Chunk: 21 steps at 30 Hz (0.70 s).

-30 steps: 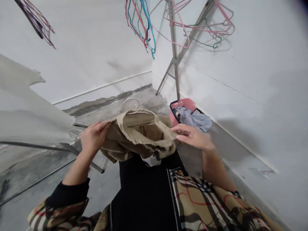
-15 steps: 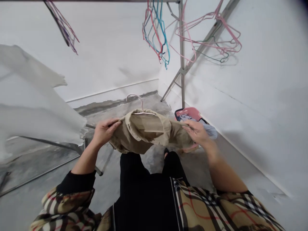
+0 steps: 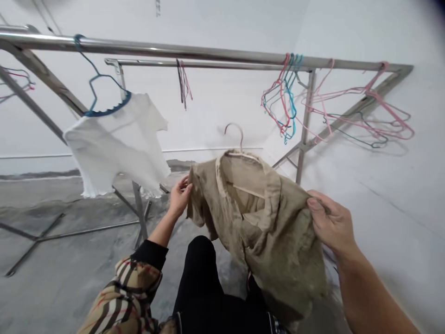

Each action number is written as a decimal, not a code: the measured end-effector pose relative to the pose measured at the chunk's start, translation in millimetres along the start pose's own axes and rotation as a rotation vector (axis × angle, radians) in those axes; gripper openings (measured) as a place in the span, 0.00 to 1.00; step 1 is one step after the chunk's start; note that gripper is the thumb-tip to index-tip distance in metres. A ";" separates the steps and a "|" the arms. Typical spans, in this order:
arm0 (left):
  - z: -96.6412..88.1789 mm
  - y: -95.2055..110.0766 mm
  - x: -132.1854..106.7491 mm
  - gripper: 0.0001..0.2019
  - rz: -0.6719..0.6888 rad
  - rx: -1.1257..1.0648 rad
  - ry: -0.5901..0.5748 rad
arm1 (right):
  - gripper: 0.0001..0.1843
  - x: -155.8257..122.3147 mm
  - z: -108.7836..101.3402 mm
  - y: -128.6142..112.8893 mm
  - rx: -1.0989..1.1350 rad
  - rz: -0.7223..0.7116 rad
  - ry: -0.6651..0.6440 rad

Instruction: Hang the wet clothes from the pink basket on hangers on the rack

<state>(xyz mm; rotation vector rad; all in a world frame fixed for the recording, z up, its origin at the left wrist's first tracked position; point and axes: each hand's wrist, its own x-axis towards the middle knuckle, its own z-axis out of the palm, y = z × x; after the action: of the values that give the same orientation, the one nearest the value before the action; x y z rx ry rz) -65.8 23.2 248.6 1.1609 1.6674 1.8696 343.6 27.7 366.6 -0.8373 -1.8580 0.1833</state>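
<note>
Gripping a khaki shirt (image 3: 257, 232) in both hands, you hold it out below the steel drying rail (image 3: 174, 52). Your left hand (image 3: 180, 197) pinches the shirt's left edge, while your right hand (image 3: 330, 220) clenches its opposite edge, thumb on top. A pale pink hanger hook (image 3: 241, 137) rises from the collar toward the rail. Left of the shirt, a white top (image 3: 114, 144) hangs from a blue hanger (image 3: 99, 75) on that rail.

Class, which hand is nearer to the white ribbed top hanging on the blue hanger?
Left. The left hand is just right of the white ribbed top, near its hem, apart from it, holding the khaki shirt. The right hand is much farther right, beyond the shirt.
</note>
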 end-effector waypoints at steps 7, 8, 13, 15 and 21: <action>0.7 -27.3 -52.6 0.27 -0.142 -0.118 0.105 | 0.24 101.8 72.2 -68.1 0.028 -0.171 0.183; 0.2 -27.9 -60.0 0.27 -0.165 -0.138 0.097 | 0.25 117.4 85.1 -77.7 0.047 -0.210 0.178; -8.4 -20.1 -80.8 0.24 -0.199 -0.236 0.039 | 0.27 186.3 156.0 -112.4 0.089 -0.316 0.130; -13.7 -13.5 -83.7 0.23 -0.205 -0.253 0.037 | 0.26 208.2 183.0 -121.4 0.083 -0.290 0.091; -26.6 -2.1 -88.7 0.27 -0.324 -0.239 0.013 | 0.20 236.1 240.5 -151.6 0.052 -0.181 -0.056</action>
<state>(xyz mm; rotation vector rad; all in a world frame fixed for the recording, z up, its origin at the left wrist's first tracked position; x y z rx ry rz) -34.8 -58.9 219.0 0.7363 1.4840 1.8089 16.1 120.6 510.5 -0.6305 -1.9620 0.1418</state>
